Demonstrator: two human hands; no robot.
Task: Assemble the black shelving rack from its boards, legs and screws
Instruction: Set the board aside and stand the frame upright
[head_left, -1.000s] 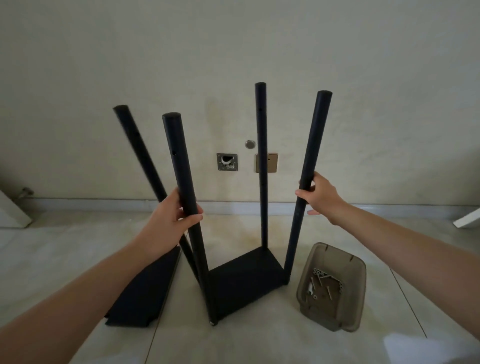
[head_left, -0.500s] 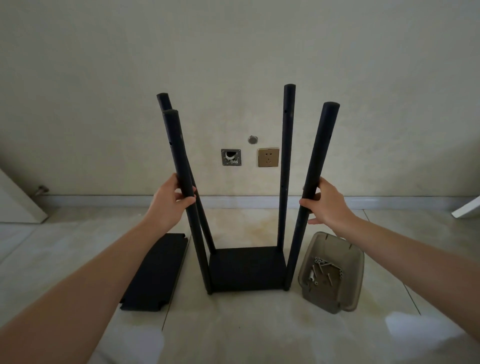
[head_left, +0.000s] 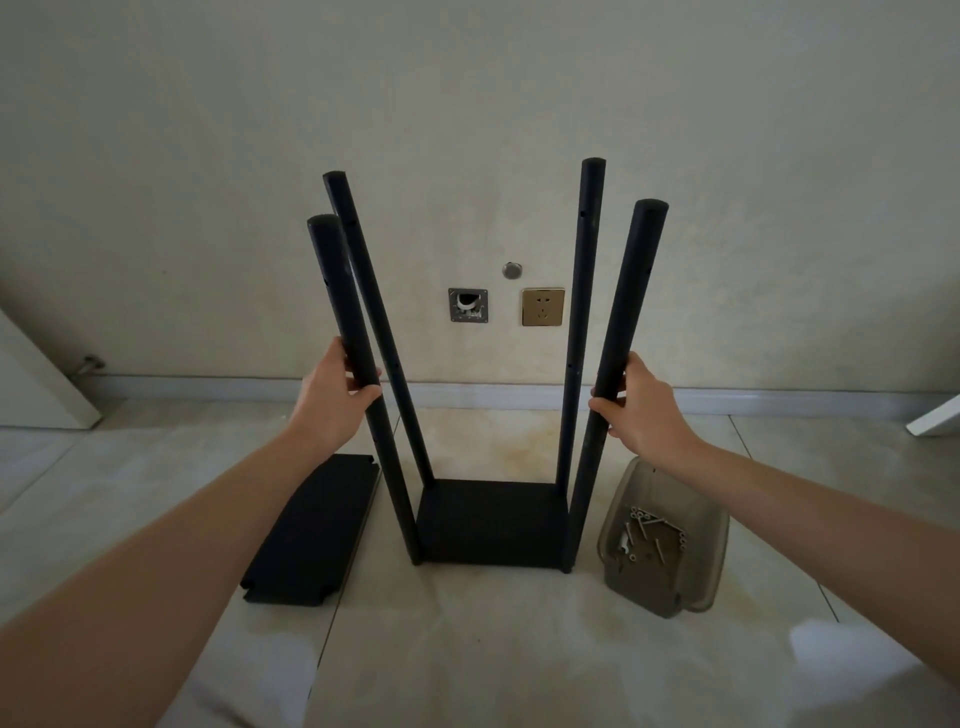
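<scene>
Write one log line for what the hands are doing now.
left hand: grips front-left leg | right hand: grips front-right leg | rack: upright on floor

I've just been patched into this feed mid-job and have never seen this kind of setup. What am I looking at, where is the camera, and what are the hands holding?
There is no machine here: a person works with two bare hands, and the single camera sits on their head, looking forward and down.

The left hand grips the near left leg of a half-built black rack; the right hand grips the near right leg. Four legs stand up from one bottom board on the tiled floor.

A loose black board lies flat to the left. To the right, a translucent tray holds screws.
</scene>
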